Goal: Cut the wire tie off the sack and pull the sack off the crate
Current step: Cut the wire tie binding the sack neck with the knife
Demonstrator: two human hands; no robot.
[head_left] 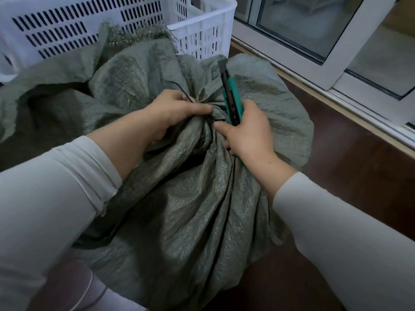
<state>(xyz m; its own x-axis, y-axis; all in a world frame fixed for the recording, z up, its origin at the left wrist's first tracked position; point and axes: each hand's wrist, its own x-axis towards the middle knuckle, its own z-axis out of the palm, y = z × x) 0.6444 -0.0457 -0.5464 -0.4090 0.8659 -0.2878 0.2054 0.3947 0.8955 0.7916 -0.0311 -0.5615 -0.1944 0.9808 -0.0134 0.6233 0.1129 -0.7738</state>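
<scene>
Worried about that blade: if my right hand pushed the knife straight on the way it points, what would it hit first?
Probably the bunched sack just beyond the utility knife in the right hand; the white crate lies farther along. Depth is unclear.

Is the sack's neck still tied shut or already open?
Still tied shut. The sack is bunched into tight gathers at the neck, with the dark wire tie around it beside the left hand.

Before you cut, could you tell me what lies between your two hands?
In the head view, the sack's gathered neck sits between the left hand and the right hand, which holds the utility knife.
</scene>
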